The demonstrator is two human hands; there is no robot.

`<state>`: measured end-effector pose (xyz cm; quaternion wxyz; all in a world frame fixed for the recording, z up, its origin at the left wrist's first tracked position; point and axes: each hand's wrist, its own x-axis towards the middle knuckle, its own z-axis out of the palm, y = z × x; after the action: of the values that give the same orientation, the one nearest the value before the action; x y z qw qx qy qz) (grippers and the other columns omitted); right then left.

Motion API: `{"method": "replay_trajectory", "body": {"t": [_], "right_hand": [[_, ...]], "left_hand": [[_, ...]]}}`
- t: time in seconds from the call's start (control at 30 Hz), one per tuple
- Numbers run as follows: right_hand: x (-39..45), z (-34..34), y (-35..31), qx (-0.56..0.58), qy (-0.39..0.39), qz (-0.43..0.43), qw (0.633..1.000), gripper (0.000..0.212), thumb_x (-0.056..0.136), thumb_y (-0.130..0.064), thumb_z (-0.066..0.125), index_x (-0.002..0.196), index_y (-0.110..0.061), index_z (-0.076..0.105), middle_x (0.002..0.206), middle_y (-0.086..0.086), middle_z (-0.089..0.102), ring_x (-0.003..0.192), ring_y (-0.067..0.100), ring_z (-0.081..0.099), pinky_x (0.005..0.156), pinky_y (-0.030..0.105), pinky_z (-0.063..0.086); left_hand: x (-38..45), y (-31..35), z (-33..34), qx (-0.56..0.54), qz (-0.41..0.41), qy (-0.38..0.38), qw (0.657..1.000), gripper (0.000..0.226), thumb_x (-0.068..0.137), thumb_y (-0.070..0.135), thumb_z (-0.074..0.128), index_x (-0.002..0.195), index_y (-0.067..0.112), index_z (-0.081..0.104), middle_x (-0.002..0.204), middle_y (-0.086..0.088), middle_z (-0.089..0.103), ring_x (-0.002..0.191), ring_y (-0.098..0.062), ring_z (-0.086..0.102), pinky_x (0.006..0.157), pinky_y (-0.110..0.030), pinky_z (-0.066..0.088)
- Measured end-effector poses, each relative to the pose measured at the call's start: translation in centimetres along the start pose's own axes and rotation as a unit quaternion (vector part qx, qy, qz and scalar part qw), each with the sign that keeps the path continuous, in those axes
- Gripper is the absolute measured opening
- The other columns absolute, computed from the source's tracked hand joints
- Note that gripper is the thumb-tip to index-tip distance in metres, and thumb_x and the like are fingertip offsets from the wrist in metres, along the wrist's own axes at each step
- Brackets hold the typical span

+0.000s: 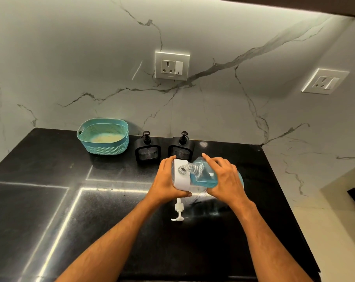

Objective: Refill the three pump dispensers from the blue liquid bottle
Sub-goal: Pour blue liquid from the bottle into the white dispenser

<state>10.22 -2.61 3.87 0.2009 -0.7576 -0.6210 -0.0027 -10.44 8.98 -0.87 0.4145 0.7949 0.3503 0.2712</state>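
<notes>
A white pump dispenser [180,180] stands on the black counter with its top off, and my left hand [166,181] wraps around its left side. My right hand [223,178] grips a clear bottle of blue liquid [203,176], tipped to the left so its open neck sits over the dispenser's top. The white pump head [178,211] lies on the counter just in front of the dispenser. Two black pump dispensers [148,149] [181,148] stand behind, near the wall, with their pumps on.
A teal plastic basket [103,137] sits at the back left against the marble wall. The black counter [91,200] ends at a right edge past my right arm. Two wall sockets [172,65] [325,80] are above.
</notes>
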Motion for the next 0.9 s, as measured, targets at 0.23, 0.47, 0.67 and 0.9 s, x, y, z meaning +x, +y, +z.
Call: {"method": "replay_trajectory", "body": {"t": [0.23, 0.47, 0.67, 0.9], "right_hand": [[0.3, -0.2, -0.2, -0.004, 0.001, 0.006, 1.000, 0.112, 0.061, -0.031, 0.093, 0.156, -0.032, 0.034, 0.135, 0.001, 0.053, 0.123, 0.016, 0.049, 0.106, 0.038, 0.044], [0.3, -0.6, -0.3, -0.001, 0.003, 0.009, 1.000, 0.112, 0.061, -0.030, 0.094, 0.156, -0.031, 0.035, 0.135, 0.002, 0.054, 0.123, 0.018, 0.050, 0.106, 0.039, 0.045], [0.4, -0.9, -0.4, -0.007, -0.015, 0.009, 1.000, 0.111, 0.064, -0.029, 0.092, 0.157, -0.032, 0.032, 0.137, 0.000, 0.052, 0.125, 0.016, 0.047, 0.108, 0.036, 0.040], [0.6, -1.2, -0.5, -0.025, -0.022, 0.006, 0.999, 0.111, 0.064, -0.031, 0.091, 0.157, -0.032, 0.032, 0.135, 0.000, 0.052, 0.123, 0.016, 0.047, 0.107, 0.040, 0.042]], "left_hand": [[0.2, -0.2, 0.1, -0.002, 0.002, 0.001, 1.000, 0.133, 0.051, 0.044, 0.102, 0.157, 0.017, 0.026, 0.147, 0.005, 0.034, 0.132, -0.005, 0.040, 0.098, 0.001, 0.032], [0.4, 0.0, 0.1, -0.001, 0.005, 0.002, 1.000, 0.132, 0.052, 0.044, 0.101, 0.157, 0.017, 0.026, 0.148, 0.003, 0.034, 0.132, -0.009, 0.041, 0.099, -0.004, 0.033], [0.4, -0.1, 0.0, 0.002, 0.009, 0.000, 1.000, 0.130, 0.052, 0.046, 0.100, 0.155, 0.017, 0.027, 0.145, 0.004, 0.035, 0.130, -0.010, 0.043, 0.097, -0.005, 0.034], [0.3, -0.2, 0.0, 0.003, 0.005, -0.001, 1.000, 0.131, 0.052, 0.043, 0.101, 0.155, 0.016, 0.027, 0.146, 0.003, 0.035, 0.130, -0.008, 0.041, 0.096, -0.003, 0.033]]}}
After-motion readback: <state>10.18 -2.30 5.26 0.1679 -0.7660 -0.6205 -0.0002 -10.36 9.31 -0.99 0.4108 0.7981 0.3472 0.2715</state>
